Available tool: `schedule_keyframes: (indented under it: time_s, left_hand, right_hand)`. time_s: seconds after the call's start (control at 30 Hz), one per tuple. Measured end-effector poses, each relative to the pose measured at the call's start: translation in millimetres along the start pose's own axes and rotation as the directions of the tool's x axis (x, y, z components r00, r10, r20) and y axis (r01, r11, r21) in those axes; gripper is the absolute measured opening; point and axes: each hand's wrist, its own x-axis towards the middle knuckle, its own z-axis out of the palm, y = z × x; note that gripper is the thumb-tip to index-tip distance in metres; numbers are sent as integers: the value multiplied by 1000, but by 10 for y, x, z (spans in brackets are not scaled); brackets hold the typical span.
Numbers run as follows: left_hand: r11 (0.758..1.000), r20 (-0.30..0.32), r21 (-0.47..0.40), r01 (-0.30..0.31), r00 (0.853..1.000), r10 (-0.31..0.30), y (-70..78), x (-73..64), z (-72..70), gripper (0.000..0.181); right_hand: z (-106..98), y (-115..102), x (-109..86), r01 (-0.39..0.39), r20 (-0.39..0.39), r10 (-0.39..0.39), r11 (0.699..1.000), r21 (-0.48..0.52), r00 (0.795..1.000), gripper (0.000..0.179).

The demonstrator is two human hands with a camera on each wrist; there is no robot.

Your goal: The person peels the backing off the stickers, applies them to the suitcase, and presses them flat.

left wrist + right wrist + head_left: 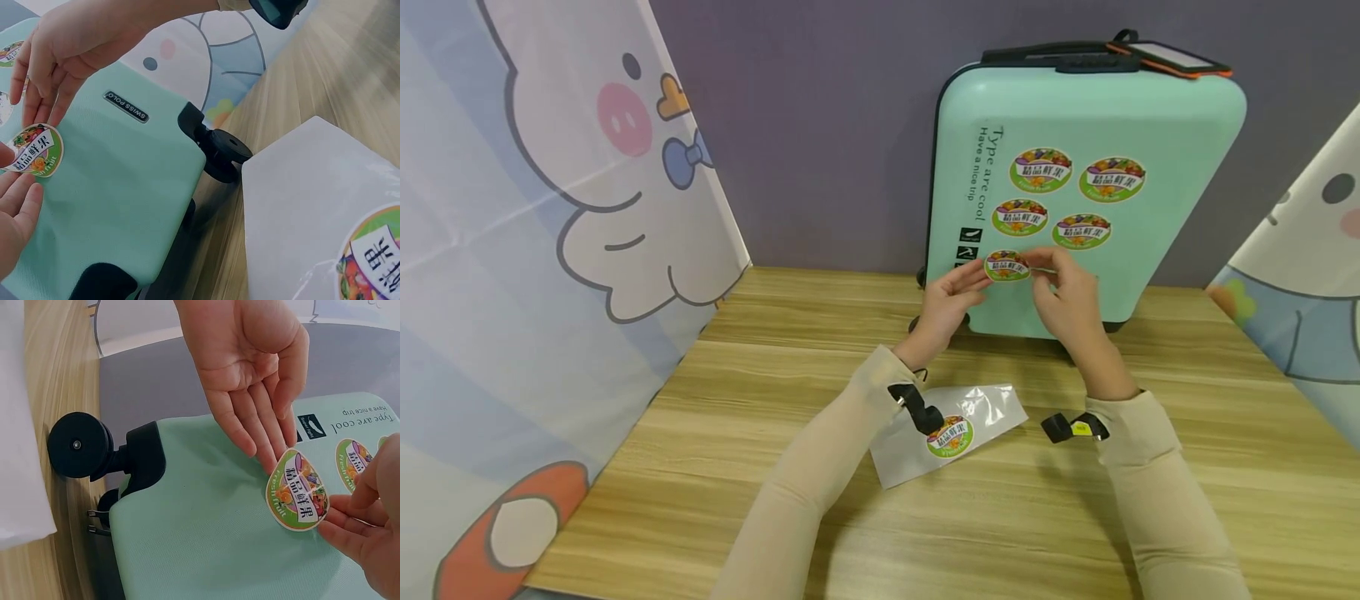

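An oval fruit sticker is between both hands, close in front of the mint-green suitcase, low on its face. My left hand has its fingertips at the sticker's left edge. In the right wrist view, the left thumb stands apart from the sticker and the left fingers are straight. From the other side, my right hand touches the right edge with extended fingertips. In the left wrist view, the right fingers reach straight to the sticker's edge. I cannot tell whether the sticker is stuck down.
Several matching stickers, including one at upper left, are on the suitcase beside its printed lettering. A white sheet with another sticker lies on the wooden table under the left forearm. A tag lies on the suitcase's top. Cartoon-print cloth hangs on both sides.
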Motion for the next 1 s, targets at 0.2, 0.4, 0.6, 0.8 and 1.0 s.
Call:
schedule_keyframes:
  time_s: [0.2, 0.4, 0.6, 0.8, 1.0]
  left_hand:
    - [1000, 7, -10, 23, 1000, -23, 15, -4, -10, 53]
    - [1000, 26, 4, 12, 1000, -12, 23, -30, -23, 55]
    - [1000, 30, 16, 1, 1000, -1, 31, -41, -26, 56]
    - [1000, 14, 14, 27, 1000, -27, 36, -30, -13, 58]
    - [999, 19, 4, 46, 999, -46, 88, -56, -4, 59]
  right_hand:
    - [-35, 23, -29, 25, -2, -25, 1000, -10, 1000, 29]
    - [-76, 40, -52, 16, -9, -16, 1000, -7, 1000, 30]
    - [-107, 64, -50, 42, -104, -38, 999, 30, 994, 29]
    - [-34, 86, -14, 81, -191, -35, 969, 235, 981, 24]
    - [92, 103, -15, 38, -107, 2, 931, 362, 994, 23]
